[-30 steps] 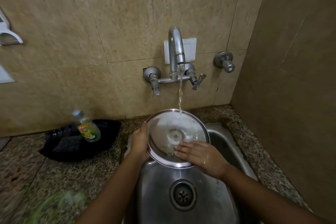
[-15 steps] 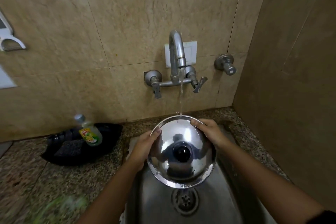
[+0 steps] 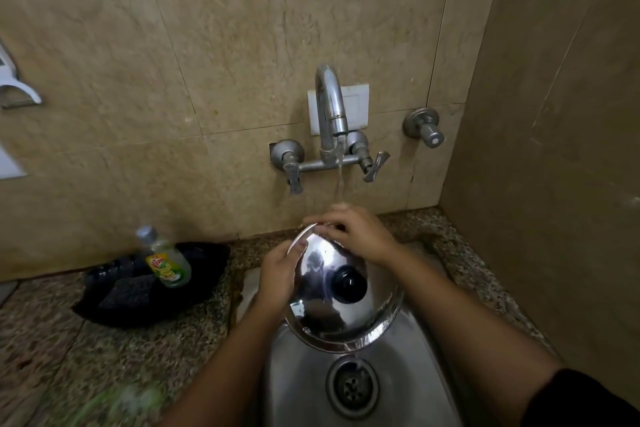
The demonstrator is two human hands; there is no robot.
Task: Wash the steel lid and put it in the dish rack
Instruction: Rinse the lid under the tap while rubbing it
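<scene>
The round steel lid with a black knob is tilted over the steel sink, its domed top facing me. My left hand grips its left rim. My right hand lies across the lid's far upper edge, fingers spread on the metal. A thin stream of water falls from the wall tap onto my right hand. No dish rack is in view.
A black tray on the granite counter to the left holds a green dish-soap bottle and a dark scrub pad. The sink drain lies below the lid. Tiled walls close in behind and at right.
The lid was flipped from its underside to its knob side. My right hand went from the lower face to the far rim, then slid left across the top edge under the stream.
</scene>
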